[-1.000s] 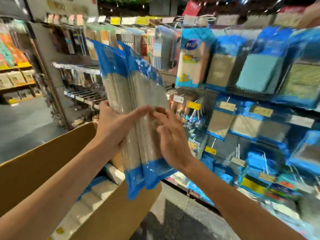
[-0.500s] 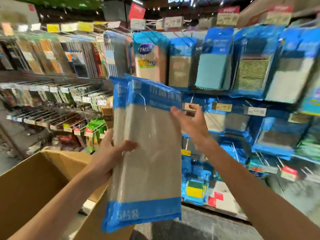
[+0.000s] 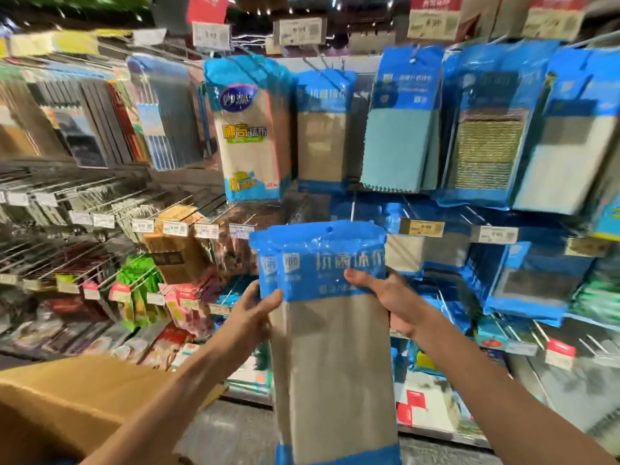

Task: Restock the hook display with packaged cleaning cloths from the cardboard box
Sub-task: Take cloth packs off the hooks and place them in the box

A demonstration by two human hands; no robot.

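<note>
both hands grip the cloth packs [image 3: 332, 347] upright before the hook display [image 3: 402, 209], left hand [image 3: 250, 317] and right hand [image 3: 391, 297] pinching the blue header edges, cardboard box [image 3: 67, 404] lower left

Cloth packs [image 3: 335, 364] bottom cut off by lower edge; cardboard box [image 3: 67, 397] contents hidden; price tags [image 3: 174, 228] unreadable.
</note>
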